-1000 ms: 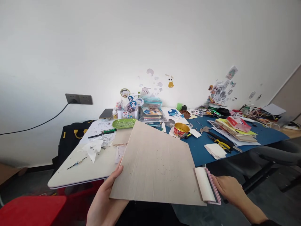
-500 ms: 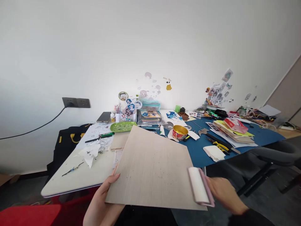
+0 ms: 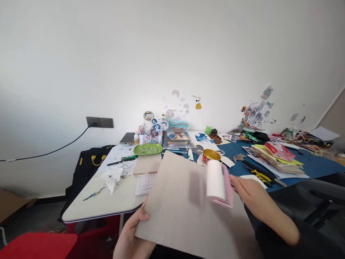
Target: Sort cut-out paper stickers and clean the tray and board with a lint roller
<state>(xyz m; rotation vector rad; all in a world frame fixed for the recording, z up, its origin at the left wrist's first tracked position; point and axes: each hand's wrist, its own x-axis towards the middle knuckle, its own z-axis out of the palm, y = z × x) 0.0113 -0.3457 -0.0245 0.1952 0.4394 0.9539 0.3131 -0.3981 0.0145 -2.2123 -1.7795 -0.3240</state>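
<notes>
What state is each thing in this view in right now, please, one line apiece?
Left hand: grips the wooden board's left edge.
Right hand: closed on the lint roller.
Wooden board: held tilted, off the table.
Lint roller: over the board's upper part; contact unclear.
Gold tin: open, upright on the table.
Green tray: flat on the white table.
Cable: plugged into the wall socket.

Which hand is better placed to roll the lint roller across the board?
The right hand: it grips the roller over the board, while the left hand steadies the board's edge.
</notes>
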